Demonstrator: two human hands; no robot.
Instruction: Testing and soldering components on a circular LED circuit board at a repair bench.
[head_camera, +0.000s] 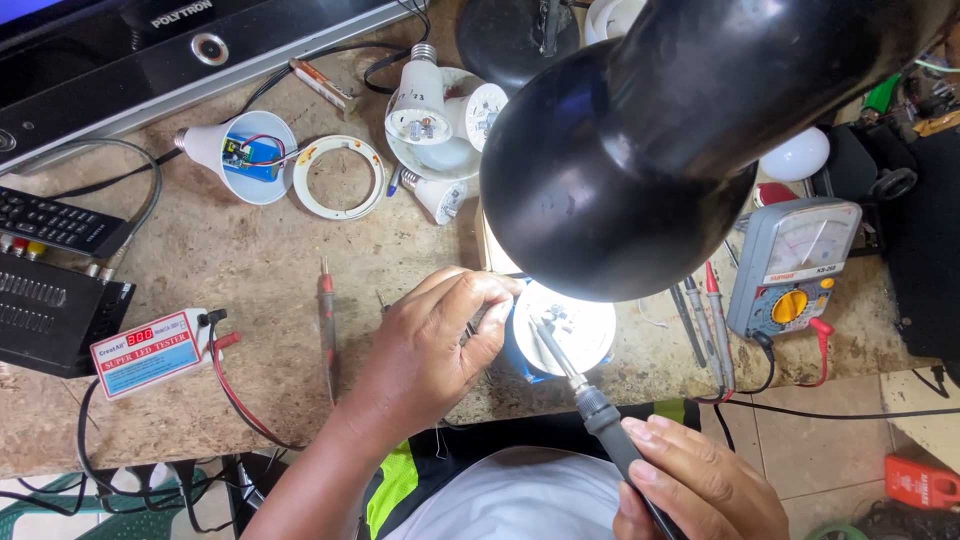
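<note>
My left hand (440, 340) grips the rim of an opened white bulb housing (570, 335) with a blue body, lit by the lamp at the bench's front edge. My right hand (695, 485) holds a soldering iron (600, 420) by its dark handle, low at the frame's bottom. The iron's metal tip reaches up and left into the open bulb, touching parts on its inner board. The black desk lamp head (620, 170) hangs above and hides the bulb's far side.
Several dismantled bulbs (430, 110) and a white ring (340, 178) lie at the back. A small tester box with red display (150, 350) sits left, a multimeter (795, 265) with probes right, a screwdriver (326, 310) beside my left hand.
</note>
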